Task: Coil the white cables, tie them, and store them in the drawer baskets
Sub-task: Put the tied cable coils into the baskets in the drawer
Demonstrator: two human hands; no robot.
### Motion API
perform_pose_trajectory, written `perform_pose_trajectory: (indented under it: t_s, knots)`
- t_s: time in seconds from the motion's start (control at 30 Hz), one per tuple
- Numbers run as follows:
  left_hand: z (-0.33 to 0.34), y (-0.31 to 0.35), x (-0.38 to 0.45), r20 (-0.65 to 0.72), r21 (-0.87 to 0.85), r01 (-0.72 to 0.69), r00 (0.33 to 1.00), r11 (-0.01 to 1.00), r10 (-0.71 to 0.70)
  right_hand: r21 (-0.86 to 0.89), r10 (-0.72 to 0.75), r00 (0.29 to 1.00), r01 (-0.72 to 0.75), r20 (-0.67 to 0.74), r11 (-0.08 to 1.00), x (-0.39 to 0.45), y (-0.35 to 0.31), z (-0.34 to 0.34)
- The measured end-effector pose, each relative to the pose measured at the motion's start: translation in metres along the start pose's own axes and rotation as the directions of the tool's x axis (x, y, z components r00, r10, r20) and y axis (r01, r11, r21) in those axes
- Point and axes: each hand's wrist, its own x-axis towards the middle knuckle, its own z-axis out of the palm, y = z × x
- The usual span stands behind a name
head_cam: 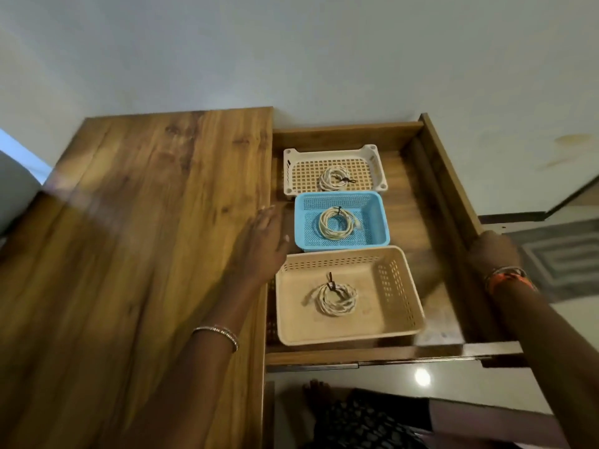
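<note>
Across open drawer (450, 189), three baskets front-to-back, coiled cables flat, seemingly tied.

open drawer (450, 202), three baskets, coiled cables

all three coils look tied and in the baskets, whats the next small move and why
Probably push the drawer shut with the right hand, which rests on its front edge. Each basket holds one tied coil: white basket, blue basket, beige basket. The left hand hovers open near the desk top edge, holding nothing, so no cable seems left to store.
</note>
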Motion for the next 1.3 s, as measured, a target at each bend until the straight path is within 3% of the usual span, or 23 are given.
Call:
perform_pose_trajectory:
  t_s: [0.13, 0.43, 0.73, 0.87, 1.0, 1.17, 1.3]
  knots:
    - [0.002, -0.016, -0.035, 0.101, -0.004, 0.237, 0.967, 0.972, -0.235, 0.111, 0.047, 0.997, -0.041, -0.057, 0.993, -0.004, -0.001, -0.004]
    - [-0.006, -0.029, -0.035, 0.174, -0.128, 0.261, 0.956, 0.957, -0.238, 0.211, -0.078, 0.997, 0.081, -0.023, 0.974, -0.039, -0.042, 0.017]
    - [-0.018, -0.02, -0.032, 0.18, -0.051, 0.268, 0.95, 0.962, -0.255, 0.43, -0.297, 0.934, 0.189, 0.199, 0.883, -0.09, -0.124, 0.051]
    - [-0.022, -0.02, -0.039, 0.158, -0.149, 0.278, 0.954, 0.949, -0.255, 0.52, -0.367, 0.846, 0.129, 0.387, 0.845, -0.115, -0.159, 0.06]
    - [-0.023, -0.021, -0.042, 0.157, -0.215, 0.301, 0.95, 0.929, -0.271, 0.626, -0.407, 0.692, -0.084, 0.596, 0.775, -0.129, -0.189, 0.066]
    - [-0.02, -0.026, -0.043, 0.174, -0.27, 0.313, 0.946, 0.911, -0.274, 0.691, -0.49, 0.556, -0.23, 0.672, 0.685, -0.159, -0.218, 0.07]
    - [-0.016, -0.025, -0.045, 0.125, -0.271, 0.302, 0.952, 0.914, -0.278, 0.675, -0.475, 0.513, -0.329, 0.715, 0.66, -0.174, -0.232, 0.079]
